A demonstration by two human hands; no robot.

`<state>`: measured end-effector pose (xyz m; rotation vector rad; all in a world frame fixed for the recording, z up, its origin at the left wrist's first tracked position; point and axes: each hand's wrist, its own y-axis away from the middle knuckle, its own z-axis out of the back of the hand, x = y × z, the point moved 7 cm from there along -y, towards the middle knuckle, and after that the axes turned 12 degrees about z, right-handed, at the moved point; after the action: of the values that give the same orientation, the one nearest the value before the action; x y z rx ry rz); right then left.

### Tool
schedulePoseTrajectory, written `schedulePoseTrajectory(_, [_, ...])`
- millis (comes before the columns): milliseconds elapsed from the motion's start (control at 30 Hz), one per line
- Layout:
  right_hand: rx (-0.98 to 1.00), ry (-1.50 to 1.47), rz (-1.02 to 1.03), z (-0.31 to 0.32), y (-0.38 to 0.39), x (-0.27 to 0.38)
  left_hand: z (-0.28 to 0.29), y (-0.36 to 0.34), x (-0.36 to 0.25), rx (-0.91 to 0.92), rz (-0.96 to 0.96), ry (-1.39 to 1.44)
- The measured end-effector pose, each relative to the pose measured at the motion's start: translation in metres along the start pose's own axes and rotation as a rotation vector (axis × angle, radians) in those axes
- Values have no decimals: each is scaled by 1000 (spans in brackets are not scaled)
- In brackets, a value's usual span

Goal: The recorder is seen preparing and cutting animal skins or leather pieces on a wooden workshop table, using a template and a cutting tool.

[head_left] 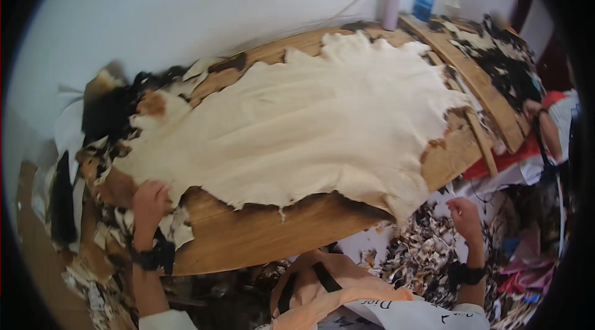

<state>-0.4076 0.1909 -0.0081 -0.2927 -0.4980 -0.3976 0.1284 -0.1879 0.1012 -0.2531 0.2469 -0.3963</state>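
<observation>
A large cream hide (297, 125) with ragged edges lies spread over a wooden table (248, 243), with brown patches at its left end. My left hand (150, 201) is at that end, fingers curled down against the hide's edge and some scraps; what they grip is hidden. My right hand (463, 215) is raised off the near right corner of the hide, fingers curled, with nothing visible in them. Both wrists wear black bands.
Dark fur scraps (102, 116) pile at the left. A pink flask (391, 7) and blue bottle (424, 1) stand by the wall. Wooden boards (496, 107) lie at right, beside another person's arm (548, 131). Offcuts (415, 243) heap below the table.
</observation>
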Motion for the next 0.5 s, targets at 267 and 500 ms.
schedulePoseTrajectory(267, [318, 150, 486, -37, -158, 130, -113, -70, -56, 423, -75, -3])
schedulePoseTrajectory(500, [763, 357, 220, -161, -255, 153, -156, -67, -39, 672, 67, -156])
